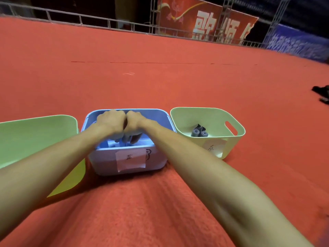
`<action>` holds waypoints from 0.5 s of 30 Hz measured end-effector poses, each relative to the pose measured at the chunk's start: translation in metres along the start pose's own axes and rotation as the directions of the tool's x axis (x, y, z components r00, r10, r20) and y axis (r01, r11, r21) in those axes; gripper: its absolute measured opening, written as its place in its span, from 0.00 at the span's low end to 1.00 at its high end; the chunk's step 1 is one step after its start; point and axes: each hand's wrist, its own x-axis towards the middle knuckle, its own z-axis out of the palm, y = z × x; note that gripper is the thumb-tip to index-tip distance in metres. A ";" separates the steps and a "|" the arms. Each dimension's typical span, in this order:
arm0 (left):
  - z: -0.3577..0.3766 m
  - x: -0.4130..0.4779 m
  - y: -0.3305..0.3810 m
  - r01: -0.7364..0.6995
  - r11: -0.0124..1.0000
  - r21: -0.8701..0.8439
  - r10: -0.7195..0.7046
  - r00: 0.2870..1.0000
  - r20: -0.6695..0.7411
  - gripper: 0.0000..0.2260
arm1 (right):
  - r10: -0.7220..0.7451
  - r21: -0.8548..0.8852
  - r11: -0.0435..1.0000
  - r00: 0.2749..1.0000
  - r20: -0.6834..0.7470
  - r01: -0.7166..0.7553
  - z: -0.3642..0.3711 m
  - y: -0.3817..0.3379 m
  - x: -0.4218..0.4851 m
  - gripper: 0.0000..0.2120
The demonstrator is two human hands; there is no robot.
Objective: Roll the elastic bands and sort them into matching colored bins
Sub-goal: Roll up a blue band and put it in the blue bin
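In the head view, at lower centre, the left hand (110,120) and right hand (136,122) are pressed knuckle to knuckle inside the blue bin (106,157), fingers curled down onto something bluish I cannot make out (likely a band). Two rolled grey bands (199,132) lie in the pale bin (233,139) at centre right. Such bands look light, soft and springy, so pinch the roll across its coiled sides.

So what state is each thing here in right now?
blue bin: upright, both hands inside
left hand: curled shut, contents hidden
right hand: curled shut, contents hidden
pale green bin: upright, holds rolled grey bands
green bin: upright, inside hidden
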 end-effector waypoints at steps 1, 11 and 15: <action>-0.001 0.001 -0.001 -0.001 1.000 -0.006 0.001 1.000 0.003 0.09 | 0.003 0.019 1.000 1.000 -0.001 -0.003 0.000 0.001 0.000 0.06; 0.005 -0.007 0.000 -0.016 0.997 0.082 0.023 0.996 -0.090 0.09 | 0.033 0.150 0.988 0.999 0.014 -0.035 -0.002 0.005 -0.008 0.06; 0.003 -0.009 -0.001 0.009 0.995 0.098 -0.004 0.999 -0.051 0.11 | 0.040 0.161 0.986 0.999 0.012 -0.042 0.003 0.005 -0.009 0.06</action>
